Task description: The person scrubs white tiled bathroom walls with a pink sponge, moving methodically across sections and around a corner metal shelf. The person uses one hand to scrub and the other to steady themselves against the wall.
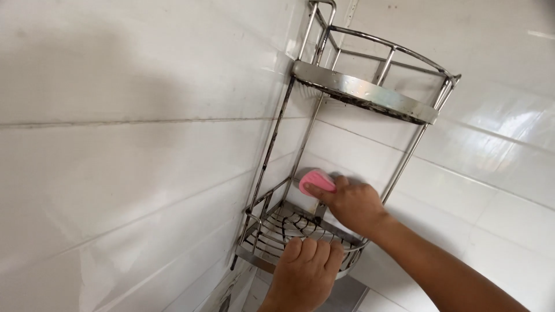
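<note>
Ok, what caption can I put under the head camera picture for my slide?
Right hand presses a pink sponge in a metal corner rack on white wall tiles while the left hand grips the lower shelf.

Your corner rack (347, 115) sits where the two tiled walls (115, 173) meet — its upper shelf (364, 92) directly above its lower basket (289, 228). Your right hand (352, 205) reaches in from the right, between the two tiers, with the sponge (316, 181) at its fingertips against the rear wall. Your left hand (305, 271) comes from below — fingers over the basket's front rim.
</note>
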